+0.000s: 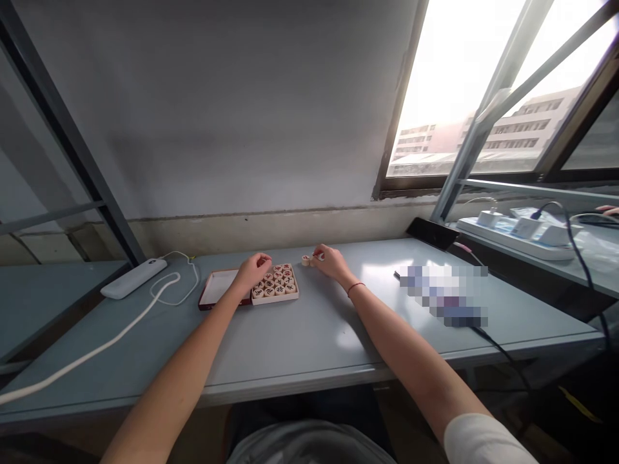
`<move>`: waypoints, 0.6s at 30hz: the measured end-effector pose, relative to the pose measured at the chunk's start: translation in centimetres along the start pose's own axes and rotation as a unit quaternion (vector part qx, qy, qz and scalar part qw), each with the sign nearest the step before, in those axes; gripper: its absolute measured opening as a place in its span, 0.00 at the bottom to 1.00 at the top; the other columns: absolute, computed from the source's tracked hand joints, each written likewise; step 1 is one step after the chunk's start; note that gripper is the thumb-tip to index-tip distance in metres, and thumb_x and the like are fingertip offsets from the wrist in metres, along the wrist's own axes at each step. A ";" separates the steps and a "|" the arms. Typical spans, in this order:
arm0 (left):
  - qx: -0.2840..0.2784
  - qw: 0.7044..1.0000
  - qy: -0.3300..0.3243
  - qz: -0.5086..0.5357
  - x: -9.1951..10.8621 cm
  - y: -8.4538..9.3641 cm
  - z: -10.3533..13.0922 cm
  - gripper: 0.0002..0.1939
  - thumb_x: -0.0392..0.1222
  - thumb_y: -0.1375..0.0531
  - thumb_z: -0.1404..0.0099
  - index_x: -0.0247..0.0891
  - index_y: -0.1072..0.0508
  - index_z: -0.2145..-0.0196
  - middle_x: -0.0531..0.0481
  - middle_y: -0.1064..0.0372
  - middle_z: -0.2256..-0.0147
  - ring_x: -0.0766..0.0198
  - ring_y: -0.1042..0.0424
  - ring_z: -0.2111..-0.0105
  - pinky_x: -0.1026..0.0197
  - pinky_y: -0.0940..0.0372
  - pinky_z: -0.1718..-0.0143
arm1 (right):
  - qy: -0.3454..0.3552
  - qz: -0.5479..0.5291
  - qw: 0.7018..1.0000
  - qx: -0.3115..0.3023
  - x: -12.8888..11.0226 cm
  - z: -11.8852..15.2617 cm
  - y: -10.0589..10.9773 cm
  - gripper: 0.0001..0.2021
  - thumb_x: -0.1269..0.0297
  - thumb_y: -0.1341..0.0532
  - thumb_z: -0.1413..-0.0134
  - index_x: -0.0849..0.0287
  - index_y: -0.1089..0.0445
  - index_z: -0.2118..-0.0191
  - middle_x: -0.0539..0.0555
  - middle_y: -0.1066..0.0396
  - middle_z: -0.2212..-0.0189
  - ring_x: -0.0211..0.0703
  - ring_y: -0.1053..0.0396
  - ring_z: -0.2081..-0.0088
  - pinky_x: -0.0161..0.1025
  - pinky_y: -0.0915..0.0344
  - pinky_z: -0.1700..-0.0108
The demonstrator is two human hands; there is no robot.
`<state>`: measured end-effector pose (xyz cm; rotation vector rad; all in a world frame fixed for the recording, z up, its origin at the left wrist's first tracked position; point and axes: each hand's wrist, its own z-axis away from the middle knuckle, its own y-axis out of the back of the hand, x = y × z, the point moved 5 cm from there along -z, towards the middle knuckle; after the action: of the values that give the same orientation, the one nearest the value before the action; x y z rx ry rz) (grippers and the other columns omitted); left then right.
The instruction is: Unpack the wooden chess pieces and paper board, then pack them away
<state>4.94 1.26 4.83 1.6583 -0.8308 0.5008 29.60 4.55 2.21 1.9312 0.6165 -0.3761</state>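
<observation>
Holding red-marked disc, right fingers.

Bright blown-out daylight from window, glare patches on desk right of the board-game box, soft arm shadows there too; wall behind box dim grey, dark under desk, wide-angle bend toward frame edges, pixelated patch well right of box, small pieces slightly soft

Glossy, smooth grey desktop; matt, rough-looking wall; metal-looking frame; smooth plastic-looking power strip.
</observation>
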 end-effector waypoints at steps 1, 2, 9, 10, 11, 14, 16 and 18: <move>-0.004 1.000 0.002 -0.002 -0.1 0.0 0.0 0.14 0.49 0.48 0.42 0.39 0.30 0.65 0.50 0.30 0.70 0.63 0.32 0.73 0.64 0.39 0.74 | 0.006 0.007 1.000 -0.013 -0.1 0.0 -0.2 0.06 0.63 0.42 0.54 0.56 0.32 0.68 0.52 0.28 0.69 0.41 0.35 0.67 0.33 0.44 0.69; -0.008 1.000 0.003 -0.004 -0.1 0.0 0.1 0.14 0.48 0.48 0.42 0.39 0.30 0.64 0.50 0.30 0.70 0.63 0.32 0.73 0.64 0.39 0.74 | 0.012 0.014 1.000 -0.024 -0.2 0.1 -0.4 0.06 0.62 0.41 0.54 0.56 0.32 0.68 0.53 0.28 0.69 0.41 0.35 0.68 0.33 0.44 0.69; -0.017 1.000 -0.002 -0.011 -0.4 -0.1 0.0 0.14 0.48 0.48 0.42 0.39 0.29 0.64 0.48 0.28 0.68 0.61 0.30 0.70 0.63 0.38 0.72 | 0.025 0.044 0.998 -0.047 -0.2 0.1 -1.0 0.06 0.68 0.43 0.53 0.57 0.33 0.66 0.54 0.28 0.69 0.41 0.35 0.69 0.33 0.45 0.70; -0.016 1.000 -0.003 -0.016 -0.4 -0.1 0.0 0.14 0.48 0.48 0.42 0.39 0.29 0.64 0.48 0.28 0.67 0.60 0.30 0.70 0.63 0.38 0.71 | 0.028 0.046 0.997 -0.047 -0.1 0.1 -1.0 0.06 0.68 0.43 0.53 0.57 0.33 0.65 0.54 0.29 0.69 0.41 0.35 0.69 0.33 0.45 0.70; -0.014 1.000 -0.004 -0.023 -0.3 -0.1 0.0 0.14 0.48 0.48 0.42 0.39 0.29 0.64 0.48 0.27 0.67 0.60 0.29 0.70 0.63 0.38 0.71 | 0.029 0.047 0.997 -0.047 0.0 0.1 -1.0 0.07 0.68 0.44 0.53 0.57 0.33 0.65 0.54 0.29 0.69 0.41 0.35 0.69 0.33 0.45 0.70; -0.017 0.999 -0.004 -0.050 -0.1 0.1 0.2 0.13 0.47 0.48 0.41 0.40 0.28 0.64 0.48 0.27 0.66 0.59 0.29 0.69 0.63 0.38 0.70 | 0.029 0.040 0.998 -0.046 0.1 0.1 -1.1 0.08 0.67 0.44 0.52 0.57 0.33 0.64 0.54 0.29 0.69 0.41 0.35 0.69 0.33 0.44 0.70; -0.021 0.996 0.005 -0.085 0.1 0.2 0.4 0.12 0.46 0.48 0.41 0.41 0.28 0.65 0.49 0.26 0.66 0.59 0.29 0.69 0.62 0.38 0.71 | 0.031 0.035 0.998 -0.045 0.1 0.2 -1.1 0.09 0.67 0.45 0.51 0.57 0.33 0.61 0.54 0.29 0.68 0.42 0.34 0.69 0.33 0.43 0.69; -0.025 0.991 0.011 -0.129 0.3 0.3 0.5 0.12 0.45 0.48 0.41 0.42 0.28 0.64 0.49 0.26 0.65 0.58 0.29 0.68 0.62 0.39 0.70 | 0.043 0.030 0.998 -0.042 0.0 0.2 -1.1 0.13 0.68 0.45 0.50 0.57 0.33 0.56 0.55 0.29 0.65 0.42 0.34 0.67 0.34 0.41 0.66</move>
<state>4.86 0.66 5.06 1.6810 -0.5960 0.3149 28.93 4.72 1.32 1.8887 0.6185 -0.2271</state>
